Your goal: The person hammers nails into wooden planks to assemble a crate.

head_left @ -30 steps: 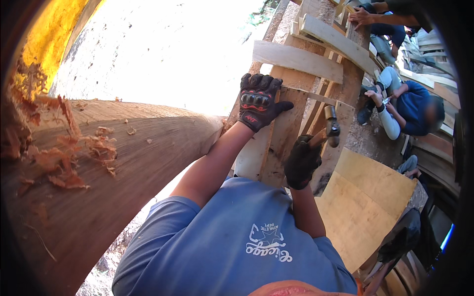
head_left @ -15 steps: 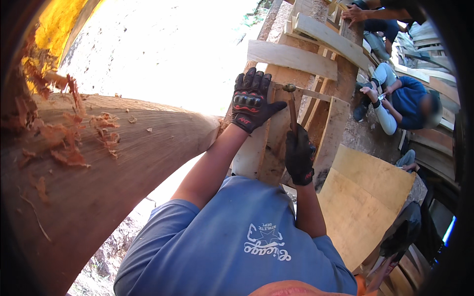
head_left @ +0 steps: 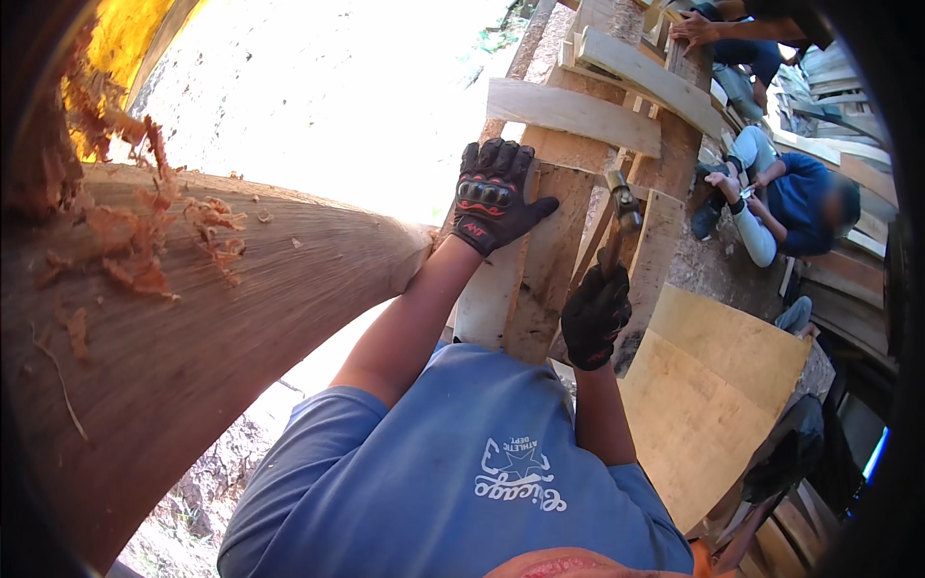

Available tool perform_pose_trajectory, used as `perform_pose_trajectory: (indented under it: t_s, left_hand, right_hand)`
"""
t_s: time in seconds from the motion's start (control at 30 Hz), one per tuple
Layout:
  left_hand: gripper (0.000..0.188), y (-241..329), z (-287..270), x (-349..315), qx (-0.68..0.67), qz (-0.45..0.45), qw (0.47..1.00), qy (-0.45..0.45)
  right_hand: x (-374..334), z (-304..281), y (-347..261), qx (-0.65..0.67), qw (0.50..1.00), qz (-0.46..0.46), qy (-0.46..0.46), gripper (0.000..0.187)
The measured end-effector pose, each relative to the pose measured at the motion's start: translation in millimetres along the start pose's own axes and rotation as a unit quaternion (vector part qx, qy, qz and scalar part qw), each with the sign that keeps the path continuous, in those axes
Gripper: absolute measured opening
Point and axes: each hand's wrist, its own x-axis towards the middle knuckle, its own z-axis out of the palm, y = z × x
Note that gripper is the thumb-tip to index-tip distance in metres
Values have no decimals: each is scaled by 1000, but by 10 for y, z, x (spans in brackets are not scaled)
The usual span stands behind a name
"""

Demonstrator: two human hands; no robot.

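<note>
My right hand (head_left: 595,320), in a black glove, grips the handle of a hammer (head_left: 626,207). The hammer's metal head is raised over the boards at the right. My left hand (head_left: 491,200), in a black glove with red trim and knuckle guards, lies flat with the thumb out to the right. It presses on the left side of a rough wooden board (head_left: 559,217). A second narrow board (head_left: 647,255) runs along the right of the work. Between the two boards are gaps and thin slats, partly hidden by the hammer and my right hand.
A thick log (head_left: 241,250) with curled wood shavings (head_left: 145,241) fills the left. Loose planks (head_left: 578,118) lie across the far end. A plywood sheet (head_left: 713,385) rests at the right. One person (head_left: 805,197) sits at the right; another person's hand (head_left: 694,31) touches boards farther off.
My right hand has lifted the hammer and tilted it, so its head has come up and right, away from the board. My left hand stays in place.
</note>
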Motion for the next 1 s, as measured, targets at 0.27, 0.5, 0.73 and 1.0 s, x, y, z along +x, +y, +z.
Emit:
perform_pose_trajectory:
  t_s: [0.27, 0.5, 0.73, 1.0]
  left_hand:
    - [99, -26, -7, -29, -12, -3, 1000, -14]
    - [106, 37, -71, -46, 22, 14, 1000, 6]
    - [122, 53, -63, -15, 64, 15, 997, -28]
    - [139, 42, -189, 109, 88, 2, 982, -168]
  right_hand:
    - [109, -15, 3, 5, 1000, 18, -3, 24]
    - [62, 74, 57, 8, 987, 51, -152, 24]
    - [63, 159, 147, -79, 944, 93, -308, 26]
    - [79, 113, -85, -42, 989, 79, -120, 23]
